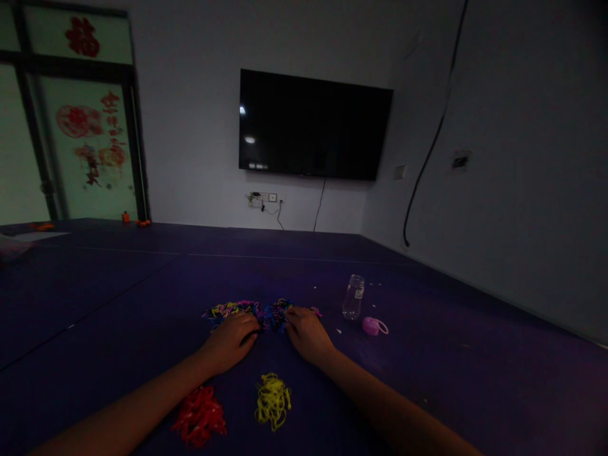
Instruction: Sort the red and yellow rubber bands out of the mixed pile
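A mixed heap of small coloured loops [232,308], which look like rubber bands, lies before me on the dark purple table. My left hand [234,339] rests at the heap's near edge, fingers stretched over it and thumb apart. On the heap's right part [275,315], my right hand [306,329] touches the loops with its fingers bent down and the thumb separate; its fingertips are partly hidden. Closer to me sit a pile of red bands [200,418], beside my left forearm, and a pile of yellow bands [273,402] between my forearms.
Right of my right hand stands a clear open bottle [353,297], with a pink looped lid [373,326] beside it. White scraps [339,331] dot the purple table [446,380]. Small orange objects [142,223] lie at the far left edge. A television [313,126] hangs on the wall.
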The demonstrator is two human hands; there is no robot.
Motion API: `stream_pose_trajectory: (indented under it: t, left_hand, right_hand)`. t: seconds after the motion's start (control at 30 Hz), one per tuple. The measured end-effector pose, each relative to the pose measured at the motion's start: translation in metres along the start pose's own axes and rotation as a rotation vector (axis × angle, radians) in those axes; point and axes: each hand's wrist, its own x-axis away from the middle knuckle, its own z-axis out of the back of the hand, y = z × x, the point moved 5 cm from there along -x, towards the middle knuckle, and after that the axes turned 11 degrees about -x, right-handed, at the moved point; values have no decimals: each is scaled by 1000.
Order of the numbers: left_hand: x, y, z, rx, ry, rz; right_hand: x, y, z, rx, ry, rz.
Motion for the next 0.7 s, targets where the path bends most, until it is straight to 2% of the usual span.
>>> stream_pose_trajectory:
  t: [0.7]
  left_hand:
    - [1,-1,0,-2,2,-5]
  right_hand:
    - [0,-3,-2,30,-20,22]
